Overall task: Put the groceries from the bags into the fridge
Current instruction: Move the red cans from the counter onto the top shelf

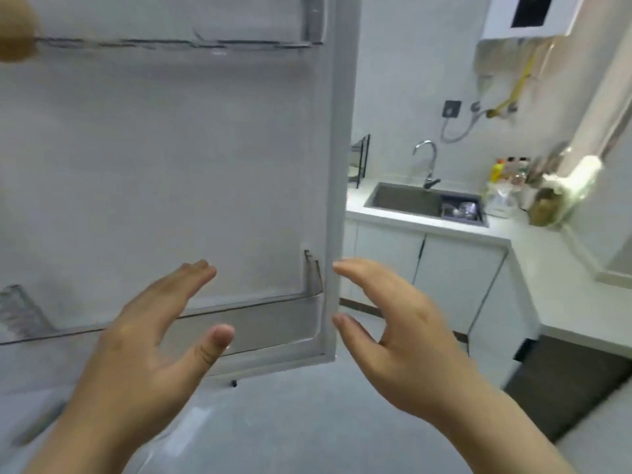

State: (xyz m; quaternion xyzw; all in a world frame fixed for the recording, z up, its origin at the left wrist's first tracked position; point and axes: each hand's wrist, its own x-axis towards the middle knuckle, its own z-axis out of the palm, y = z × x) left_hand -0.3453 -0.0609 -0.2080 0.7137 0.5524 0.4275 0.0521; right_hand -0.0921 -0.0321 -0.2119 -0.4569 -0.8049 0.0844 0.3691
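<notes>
Basically I'm standing at the open fridge door (pixel 337 172) with nothing in either hand. My left hand (pixel 150 340) is spread wide, fingers apart, hovering in front of the door's inner liner. My right hand (pixel 393 333) is open too, thumb and fingers apart in a loose C, sitting just past the door's free edge, apparently not touching it.

Progress: can't confirm much. No bags and no groceries are showing anywhere near my hands. Lower door shelf (pixel 266 323), just beyond my left fingertips, is looking bare. Upper door shelf (pixel 178 42), well above both hands, is also looking bare across its visible run, except for a blurred tan object (pixel 17 29) at the far upper left of my left hand; I can't tell what it is. Fridge interior isn't in view, so I can't say what's already stowed. My read: I'm between items, either about to fetch the next one or about to swing the door.

Room: small white kitchen. Beyond my right hand, a white countertop (pixel 533 268) is running along the wall and turning a corner, with a steel sink (pixel 403 200) and a chrome faucet (pixel 427 162) set in it. Bottles and jars (pixel 509 169) are clustering further right of the sink. A wall-mounted water heater (pixel 526 18) is hanging above that. Floor below my hands is pale grey, with a dark mat (pixel 564 384) down to the right.
</notes>
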